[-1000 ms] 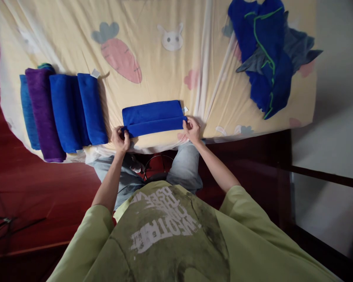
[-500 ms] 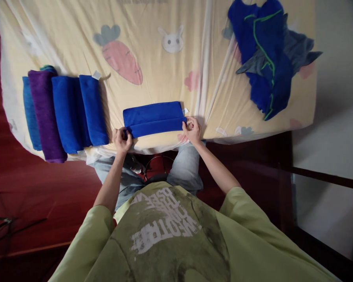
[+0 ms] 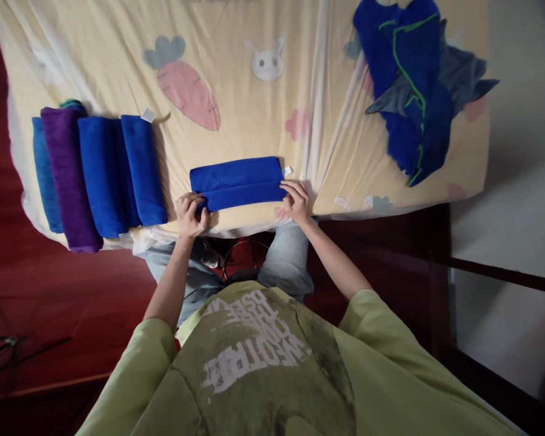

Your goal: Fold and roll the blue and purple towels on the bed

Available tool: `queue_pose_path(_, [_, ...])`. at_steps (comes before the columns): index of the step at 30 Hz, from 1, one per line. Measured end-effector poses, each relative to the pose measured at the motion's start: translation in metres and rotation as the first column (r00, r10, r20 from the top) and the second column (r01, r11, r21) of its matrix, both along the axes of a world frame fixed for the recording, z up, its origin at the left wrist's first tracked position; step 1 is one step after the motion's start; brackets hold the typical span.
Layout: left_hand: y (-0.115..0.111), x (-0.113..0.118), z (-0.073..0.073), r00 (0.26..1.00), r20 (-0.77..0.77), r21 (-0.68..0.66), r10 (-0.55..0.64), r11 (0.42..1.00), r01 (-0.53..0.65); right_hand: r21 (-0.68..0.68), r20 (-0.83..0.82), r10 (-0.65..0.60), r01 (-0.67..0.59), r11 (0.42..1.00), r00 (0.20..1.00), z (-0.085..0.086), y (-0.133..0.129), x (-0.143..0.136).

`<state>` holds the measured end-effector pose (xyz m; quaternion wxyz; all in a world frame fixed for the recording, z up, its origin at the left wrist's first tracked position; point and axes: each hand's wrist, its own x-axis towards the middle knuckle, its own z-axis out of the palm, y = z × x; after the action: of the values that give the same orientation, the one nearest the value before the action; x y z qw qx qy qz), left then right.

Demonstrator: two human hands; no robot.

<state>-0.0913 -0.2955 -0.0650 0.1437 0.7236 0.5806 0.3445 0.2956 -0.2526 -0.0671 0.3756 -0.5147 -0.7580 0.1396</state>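
Note:
A folded blue towel (image 3: 236, 177) lies lengthwise on the bed near its front edge, a strip along its near side folded over and a small white tag at its right end. My left hand (image 3: 191, 215) grips the towel's near left corner, fingers on top and thumb at the near edge. At the opposite end, my right hand (image 3: 296, 201) holds the near right corner between fingertips and thumb. Part of each corner is hidden by the fingers.
Rolled blue towels (image 3: 102, 175), a purple towel (image 3: 70, 178) and a teal towel (image 3: 46, 175) lie side by side at left. A loose heap of blue and grey cloths (image 3: 418, 91) lies at right on the patterned sheet (image 3: 236, 72). My legs are against the bed's front edge.
My left fingers have shifted up over the towel's corner. My right fingers have straightened somewhat at the right end. The towel has hardly moved.

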Motion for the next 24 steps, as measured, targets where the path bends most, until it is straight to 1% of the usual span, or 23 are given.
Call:
queue_pose_path(3, [0.001,-0.002,0.003,0.999,-0.036,-0.024,-0.029,0.999,0.029,-0.031,-0.003,0.027,-0.027,0.999,1.000,0.005,-0.001,0.001])
queue_pose_path(7, [0.003,-0.002,0.003,0.996,-0.072,-0.032,-0.050,0.998,0.048,-0.092,0.000,0.070,-0.070,0.993,0.998,0.006,-0.002,0.002])
queue_pose_path(11, [0.006,-0.002,0.003,1.000,0.013,-0.042,-0.013,0.999,0.014,-0.070,-0.045,0.119,-0.122,0.990,0.992,0.009,0.000,0.002])
queue_pose_path(14, [0.006,-0.002,0.005,0.993,0.102,-0.091,0.051,0.995,-0.042,-0.069,-0.097,0.111,-0.118,0.991,0.989,0.009,0.002,0.002])
queue_pose_path(17, [0.005,-0.002,0.006,0.974,0.171,-0.112,0.146,0.985,-0.128,-0.089,-0.156,0.037,-0.051,0.995,0.987,0.001,0.001,0.002])
queue_pose_path(19, [0.003,-0.001,0.004,0.951,0.209,-0.141,0.228,0.969,-0.201,-0.127,-0.174,-0.062,0.040,0.991,0.983,-0.008,-0.001,0.003])
queue_pose_path(21, [0.002,-0.001,0.001,0.924,0.246,-0.181,0.293,0.950,-0.253,-0.183,-0.170,-0.156,0.124,0.975,0.973,-0.018,-0.003,0.005])
queue_pose_path(22, [0.002,0.000,0.000,0.912,0.264,-0.199,0.313,0.943,-0.267,-0.208,-0.167,-0.188,0.152,0.966,0.968,-0.022,-0.003,0.005])
queue_pose_path(24, [0.001,0.001,-0.001,0.903,0.293,-0.234,0.314,0.939,-0.251,-0.238,-0.173,-0.223,0.179,0.954,0.959,-0.027,-0.003,0.005])
